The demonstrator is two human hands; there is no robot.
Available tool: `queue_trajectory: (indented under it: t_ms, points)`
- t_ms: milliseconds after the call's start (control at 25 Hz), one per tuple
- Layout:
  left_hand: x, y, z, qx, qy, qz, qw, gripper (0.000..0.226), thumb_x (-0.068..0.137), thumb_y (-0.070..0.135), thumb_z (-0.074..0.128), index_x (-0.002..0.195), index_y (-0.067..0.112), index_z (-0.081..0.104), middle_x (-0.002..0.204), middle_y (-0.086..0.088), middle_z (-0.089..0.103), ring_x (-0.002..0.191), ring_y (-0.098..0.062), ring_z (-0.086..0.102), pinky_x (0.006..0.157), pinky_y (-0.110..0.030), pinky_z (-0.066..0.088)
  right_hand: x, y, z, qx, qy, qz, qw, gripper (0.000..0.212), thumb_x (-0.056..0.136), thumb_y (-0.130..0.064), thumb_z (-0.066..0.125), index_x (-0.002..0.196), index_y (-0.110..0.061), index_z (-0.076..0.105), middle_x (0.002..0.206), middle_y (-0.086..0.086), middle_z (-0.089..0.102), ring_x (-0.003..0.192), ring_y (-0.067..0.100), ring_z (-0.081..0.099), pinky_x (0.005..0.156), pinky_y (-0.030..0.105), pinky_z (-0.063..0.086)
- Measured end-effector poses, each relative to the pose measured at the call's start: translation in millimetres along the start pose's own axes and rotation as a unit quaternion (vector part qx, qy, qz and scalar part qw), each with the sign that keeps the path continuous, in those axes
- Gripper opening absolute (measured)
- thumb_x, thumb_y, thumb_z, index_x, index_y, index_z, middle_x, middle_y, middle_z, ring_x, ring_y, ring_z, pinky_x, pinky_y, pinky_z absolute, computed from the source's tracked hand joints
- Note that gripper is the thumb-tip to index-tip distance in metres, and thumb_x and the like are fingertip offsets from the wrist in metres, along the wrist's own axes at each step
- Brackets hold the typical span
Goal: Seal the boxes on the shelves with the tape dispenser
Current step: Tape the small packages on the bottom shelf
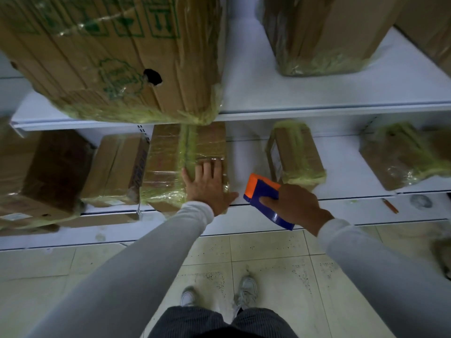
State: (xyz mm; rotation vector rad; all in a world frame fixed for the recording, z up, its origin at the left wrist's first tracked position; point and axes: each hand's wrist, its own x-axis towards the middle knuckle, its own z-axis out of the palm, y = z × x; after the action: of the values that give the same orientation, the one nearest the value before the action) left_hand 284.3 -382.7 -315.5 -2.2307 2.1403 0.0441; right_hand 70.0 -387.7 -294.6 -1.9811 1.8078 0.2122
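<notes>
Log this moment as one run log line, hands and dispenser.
left hand: flat on taped box, lower shelf | right hand: grips tape dispenser, off box

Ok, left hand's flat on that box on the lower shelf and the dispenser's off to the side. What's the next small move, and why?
Probably bring the tape dispenser leftward onto the box. The left hand lies flat on its near right part, steadying it, while the right hand grips the dispenser clear of the box, beside it, touching no cardboard.
</notes>
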Motion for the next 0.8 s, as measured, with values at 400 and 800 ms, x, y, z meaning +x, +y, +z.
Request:
queue_trajectory:
  t_ms: [400,800]
  points:
    - [4.1,-3.2,11.3,-0.023,-0.007,0.03,0.999,0.094,0.078,0.075,0.024,0.15,0.017,0.01,0.16,-0.004,0.007,0.147,-0.02,0.009,0.109,-0.064,0.001,23.4,-7.0,23.8,0.173,0.037,0.018,0.984,0.046,0.092,-0.056,0.053,0.061,-0.024,0.042,0.056,-0.003,0.05,0.051,0.012,0.05,0.046,0.024,0.031]
    - [-35.9,-70.3,-26.0,-0.159,0.006,0.048,0.986,0.074,0.086,0.058,0.055,0.145,0.017,0.036,0.153,-0.001,0.031,0.137,-0.021,0.034,0.112,-0.035,0.029,132.1,-34.5,67.7,0.191,0.121,-0.106,0.968,0.051,0.084,-0.016,0.06,0.129,-0.034,0.044,0.105,0.003,0.066,0.09,0.03,0.065,0.076,0.037,0.054]
